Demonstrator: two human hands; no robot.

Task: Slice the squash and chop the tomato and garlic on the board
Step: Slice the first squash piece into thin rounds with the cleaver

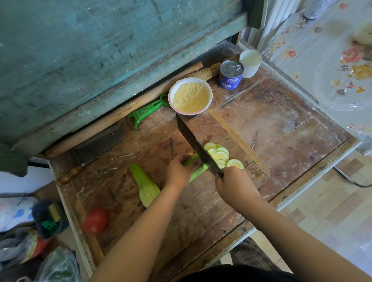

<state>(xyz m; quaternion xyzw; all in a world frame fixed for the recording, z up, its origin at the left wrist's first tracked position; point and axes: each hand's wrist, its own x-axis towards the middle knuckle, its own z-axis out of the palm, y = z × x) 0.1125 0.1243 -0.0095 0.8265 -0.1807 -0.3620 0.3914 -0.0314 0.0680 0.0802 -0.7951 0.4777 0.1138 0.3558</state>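
Observation:
A pale green squash half (197,168) lies on the worn wooden board (255,126), pinned under my left hand (180,170). My right hand (235,185) grips the handle of a large dark cleaver (194,144), whose blade rests across the squash's cut end. Several round slices (220,155) are stacked just right of the blade. A second squash piece (145,186) lies to the left. A red tomato (95,220) sits near the board's left front edge. No garlic is visible.
A bowl of yellow meal (190,95), a green peeler (146,112), a blue tin can (230,74) and a white cup (250,63) stand at the back. A rolling pin (123,111), a saw-like knife (96,146) and a small brush (204,73) lie along the teal wall. Bags and jars (29,241) crowd the left.

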